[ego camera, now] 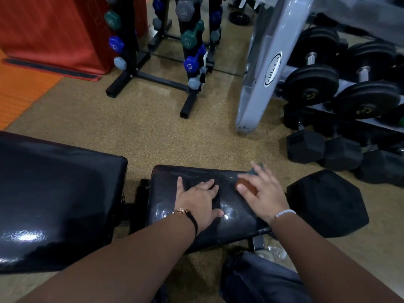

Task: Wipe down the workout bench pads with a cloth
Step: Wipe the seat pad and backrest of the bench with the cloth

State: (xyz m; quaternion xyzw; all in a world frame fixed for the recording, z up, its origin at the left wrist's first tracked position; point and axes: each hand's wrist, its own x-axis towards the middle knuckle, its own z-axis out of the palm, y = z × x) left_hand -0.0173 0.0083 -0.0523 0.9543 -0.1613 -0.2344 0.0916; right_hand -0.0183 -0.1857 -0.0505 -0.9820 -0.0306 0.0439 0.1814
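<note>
Right grip point(262, 191) is pressing the soft-looking cloth point(251, 188), fingers spread, onto the seat pad's point(192, 171) far corner, left grip point(196, 200) bracing flat.

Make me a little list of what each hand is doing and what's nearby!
left hand: flat on the small bench pad, fingers spread
right hand: fingers spread on the cloth, at that pad's far right corner
large pad: to the left, shiny
black dumbbell: on the floor, right of the small bench pad
</note>
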